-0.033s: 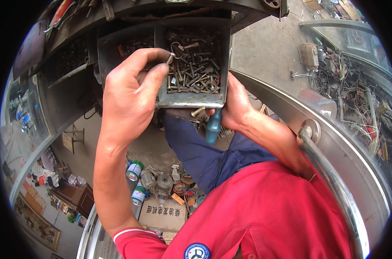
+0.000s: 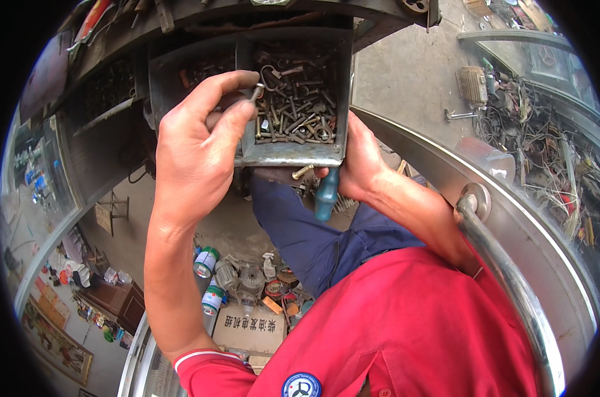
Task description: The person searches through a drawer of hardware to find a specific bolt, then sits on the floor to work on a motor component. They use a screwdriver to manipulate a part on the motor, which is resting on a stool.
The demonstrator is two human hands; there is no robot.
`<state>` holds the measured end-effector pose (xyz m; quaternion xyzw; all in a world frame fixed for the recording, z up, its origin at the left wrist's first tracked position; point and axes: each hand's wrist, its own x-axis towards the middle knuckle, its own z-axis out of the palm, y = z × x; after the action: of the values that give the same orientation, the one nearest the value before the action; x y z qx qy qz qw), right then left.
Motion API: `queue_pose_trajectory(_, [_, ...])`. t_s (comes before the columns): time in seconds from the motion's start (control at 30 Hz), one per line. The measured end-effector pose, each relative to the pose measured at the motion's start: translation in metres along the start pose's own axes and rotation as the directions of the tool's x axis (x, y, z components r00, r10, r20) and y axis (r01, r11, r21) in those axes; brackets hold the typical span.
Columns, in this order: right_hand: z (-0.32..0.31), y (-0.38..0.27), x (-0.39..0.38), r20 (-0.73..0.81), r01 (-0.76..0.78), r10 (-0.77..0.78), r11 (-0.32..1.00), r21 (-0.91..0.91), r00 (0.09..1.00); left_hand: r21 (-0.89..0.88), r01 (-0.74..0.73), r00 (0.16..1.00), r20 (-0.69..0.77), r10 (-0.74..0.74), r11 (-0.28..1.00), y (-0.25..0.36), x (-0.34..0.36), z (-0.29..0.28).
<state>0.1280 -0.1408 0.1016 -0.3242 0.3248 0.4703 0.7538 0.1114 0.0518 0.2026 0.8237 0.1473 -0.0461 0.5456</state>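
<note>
A small bolt [image 2: 257, 90] is pinched between the thumb and forefinger of my left hand [image 2: 197, 139], its head up, above the drawer. Beneath it, the metal drawer [image 2: 293, 156] is pulled out from the bench; its right compartment holds a heap of loose bolts [image 2: 296, 109]. My right hand [image 2: 362, 159] is closed at the drawer's right front corner. A tool with a teal handle [image 2: 326, 195] hangs down from this hand, its shank hidden. By the right fingertips, a brass-coloured bolt [image 2: 303, 172] sticks out below the drawer's front lip.
The drawer's left compartment [image 2: 204, 66] holds more small parts, partly behind my left hand. A metal door frame with a tubular handle [image 2: 505, 264] stands close on the right. Cans [image 2: 207, 261], motor parts and a cardboard box [image 2: 250, 327] lie below. Tangled cables [image 2: 544, 152] lie far right.
My left hand has shifted slightly left, and the bolt in its fingertips has tipped and sits a little lower. My right hand and the drawer look the same.
</note>
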Motion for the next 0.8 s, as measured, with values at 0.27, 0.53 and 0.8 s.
queue_pose_trajectory(0.27, [0.002,0.001,-0.001,0.012,-0.011,0.011,1.0,0.02,1.0,-0.576,0.327,0.944,0.241,-0.227,0.749,-0.009,-0.015,-0.003])
queue_pose_trajectory(0.53, [-0.004,0.001,0.004,0.034,0.001,0.0,1.0,-0.016,0.999,-0.626,0.359,0.931,0.293,-0.218,0.693,-0.016,-0.014,-0.002])
queue_pose_trajectory(0.8, [-0.004,0.0,0.0,0.06,0.008,-0.008,1.0,-0.003,0.998,-0.641,0.305,0.952,0.187,-0.242,0.704,-0.017,-0.017,-0.002])
